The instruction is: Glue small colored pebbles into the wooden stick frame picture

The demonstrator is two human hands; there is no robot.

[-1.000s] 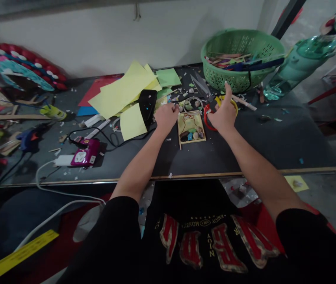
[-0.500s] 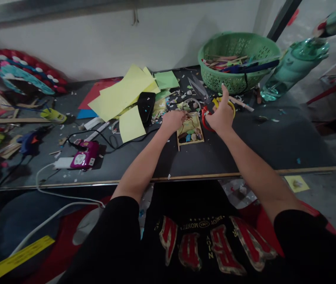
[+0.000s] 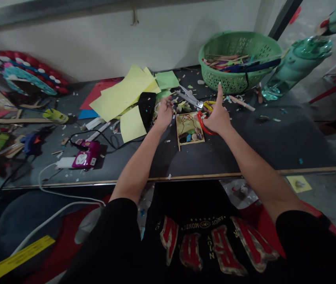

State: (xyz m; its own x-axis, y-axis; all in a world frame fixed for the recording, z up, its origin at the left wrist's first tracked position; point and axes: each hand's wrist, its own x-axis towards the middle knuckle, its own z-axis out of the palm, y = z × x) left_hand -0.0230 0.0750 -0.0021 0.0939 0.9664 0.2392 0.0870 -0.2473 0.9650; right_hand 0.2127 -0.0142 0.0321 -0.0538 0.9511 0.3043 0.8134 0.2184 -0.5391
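A pair of scissors point(image 3: 195, 101) with one red and one yellow handle is in my right hand point(image 3: 218, 116). Its fingers close round the handles, while the index finger stretches out. The blades are parted and point up and left. My left hand point(image 3: 164, 113) is closed at the left of a small framed picture point(image 3: 189, 128); a pale ring point(image 3: 156, 106), like a roll of clear tape, shows beside its fingers, blurred and partly hidden. Coloured pebbles and thin reddish-brown cord sit inside the frame, which lies flat on the dark table.
Behind stands a green basket point(image 3: 238, 81) of sticks and tools, with a green plastic bottle point(image 3: 296, 71) beside it. Coloured paper sheets point(image 3: 123, 92) and a black object point(image 3: 147, 104) lie left. Further left are a purple power adapter point(image 3: 86, 156) with cables and a blue glue gun point(image 3: 32, 144).
My left hand has moved left, off the picture's top edge, and the pale ring has shifted left with it. In my right hand the scissors have swung left and their blades have parted.
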